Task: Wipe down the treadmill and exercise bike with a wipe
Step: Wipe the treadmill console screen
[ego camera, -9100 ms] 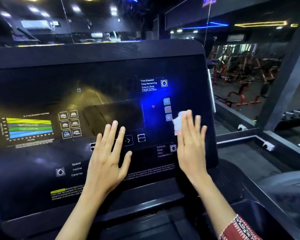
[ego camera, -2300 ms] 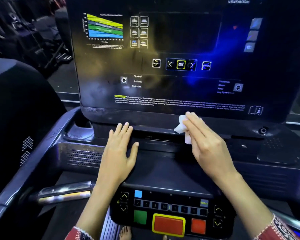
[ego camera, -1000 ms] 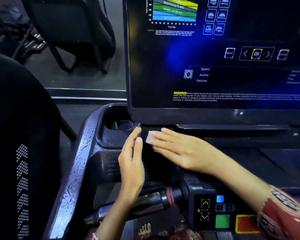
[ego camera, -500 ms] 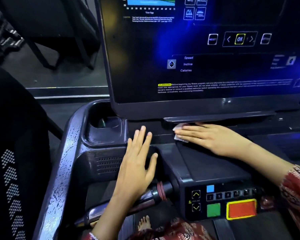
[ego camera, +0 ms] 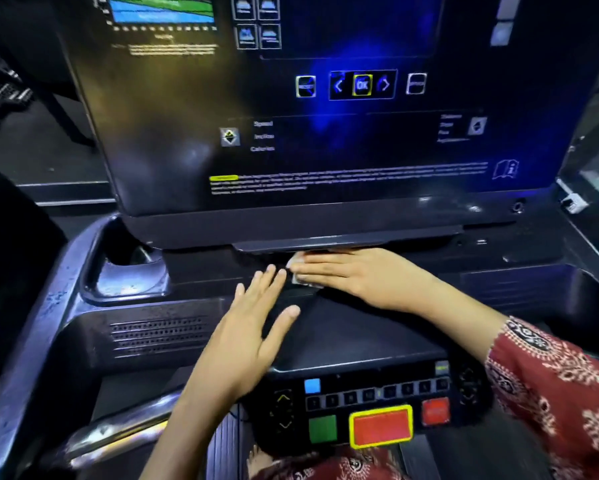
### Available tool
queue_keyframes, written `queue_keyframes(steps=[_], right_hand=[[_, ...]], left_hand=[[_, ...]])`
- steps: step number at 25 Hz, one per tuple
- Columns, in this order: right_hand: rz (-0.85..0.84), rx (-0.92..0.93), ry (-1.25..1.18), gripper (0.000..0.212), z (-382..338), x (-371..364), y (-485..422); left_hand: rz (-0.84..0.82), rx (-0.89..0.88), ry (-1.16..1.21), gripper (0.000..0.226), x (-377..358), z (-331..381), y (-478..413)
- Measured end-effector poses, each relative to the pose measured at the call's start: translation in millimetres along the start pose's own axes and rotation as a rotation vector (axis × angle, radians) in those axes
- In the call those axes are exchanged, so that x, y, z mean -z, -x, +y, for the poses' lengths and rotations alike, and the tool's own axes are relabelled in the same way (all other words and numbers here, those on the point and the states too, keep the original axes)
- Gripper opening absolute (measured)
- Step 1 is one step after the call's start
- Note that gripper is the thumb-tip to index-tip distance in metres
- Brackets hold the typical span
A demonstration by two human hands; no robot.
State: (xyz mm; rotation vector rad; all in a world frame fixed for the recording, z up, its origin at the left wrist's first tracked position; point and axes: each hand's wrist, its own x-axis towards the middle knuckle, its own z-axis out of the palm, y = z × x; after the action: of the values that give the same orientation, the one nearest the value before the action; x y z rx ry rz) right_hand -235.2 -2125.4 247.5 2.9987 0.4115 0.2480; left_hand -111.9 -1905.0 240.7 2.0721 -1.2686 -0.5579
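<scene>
A: Status, near end first?

B: Keypad (ego camera: 377,403) sits closest, at the front edge of the treadmill (ego camera: 49,323) console. It has a green button (ego camera: 322,429), a big red button (ego camera: 381,426) with a yellow border, a small red button (ego camera: 436,412) and a blue key (ego camera: 312,385). A metal handlebar (ego camera: 118,434) runs out to its left.

A: Left hand?

B: Left hand (ego camera: 249,334) is flat, fingers straight and slightly spread, gripping nothing. It lies over the black deck just past the keypad. Can't tell whether the palm touches. Its fingertips end just beside the right hand's.

A: Right hand?

B: Right hand (ego camera: 364,275) comes in from the right in a red patterned sleeve (ego camera: 561,382). Its fingers are straight and together, pointing left, pressing the wipe (ego camera: 301,280) flat. No pinch or curl.

A: Where is the wipe?

B: On the deck, right under the ledge below the display (ego camera: 325,150). Most of it is covered by the fingers. White shows only at the fingertips and under their lower edge.

A: Beyond that?

B: Cup holder (ego camera: 128,268) is at far left with a vent grille (ego camera: 159,336) in front of it. The display is upright behind both hands, dark and glossy, with an OK key (ego camera: 362,84) at centre. The small text is blurred.
</scene>
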Motion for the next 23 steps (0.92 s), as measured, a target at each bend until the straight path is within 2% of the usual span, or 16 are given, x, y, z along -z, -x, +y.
queue_keyframes(steps=[3, 7, 12, 15, 18, 21, 23], right_hand=[[-0.018, -0.036, -0.007, 0.053, 21, -2, 45], [-0.010, -0.086, -0.001, 0.057, 41, 0, 90], [-0.050, -0.147, 0.046, 0.060, 69, 6, 149], [0.013, -0.228, 0.035, 0.059, 81, 4, 185], [0.115, -0.385, 0.012, 0.061, 83, 0, 215], [0.258, -0.584, -0.084, 0.078, 71, -14, 226], [0.306, -0.614, -0.167, 0.068, 63, -14, 217]], left_hand=[[-0.159, 0.090, -0.083, 0.081, -13, 28, -12], [-0.187, 0.079, -0.205, 0.089, -46, 73, -28], [-0.186, 0.085, -0.211, 0.089, -77, 106, -41], [-0.197, 0.122, -0.207, 0.089, -85, 115, -42], [-0.208, 0.200, -0.218, 0.083, -93, 125, -40], [-0.186, 0.133, -0.233, 0.088, -101, 126, -42], [-0.186, 0.113, -0.243, 0.088, -105, 126, -44]])
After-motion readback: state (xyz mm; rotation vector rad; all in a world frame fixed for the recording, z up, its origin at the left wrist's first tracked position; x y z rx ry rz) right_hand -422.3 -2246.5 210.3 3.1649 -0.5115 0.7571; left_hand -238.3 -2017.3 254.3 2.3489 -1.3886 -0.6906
